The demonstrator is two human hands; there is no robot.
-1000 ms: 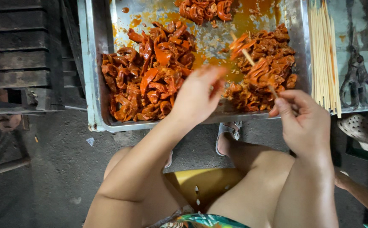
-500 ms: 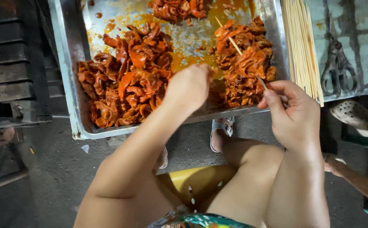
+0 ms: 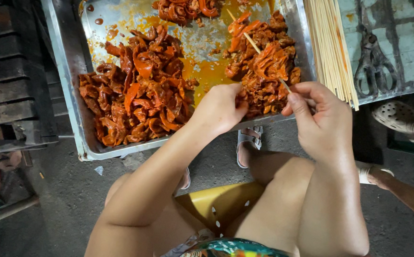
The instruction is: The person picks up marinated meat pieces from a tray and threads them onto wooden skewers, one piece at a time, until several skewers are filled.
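A metal tray (image 3: 69,71) holds heaps of red marinated meat strips (image 3: 140,104) in orange sauce. My right hand (image 3: 318,119) pinches the near end of a thin bamboo skewer (image 3: 254,45) that runs up and left through a chunk of meat (image 3: 268,64). At the tray's near edge my left hand (image 3: 221,109) closes its fingers on meat pieces (image 3: 257,97) next to the skewer. My knees and a yellow stool (image 3: 221,202) lie below the hands.
A bundle of bare bamboo skewers (image 3: 330,47) lies right of the tray, with dark scissors (image 3: 373,62) on the tiled surface beyond. Black crates (image 3: 12,76) stack at left. Another person's foot in a pale clog (image 3: 397,116) and a leg (image 3: 406,195) are at right.
The view has shifted, so the tray sits further left in the frame. My left hand stays at the right meat heap. The skewer remains in my right hand, still tilted up-left.
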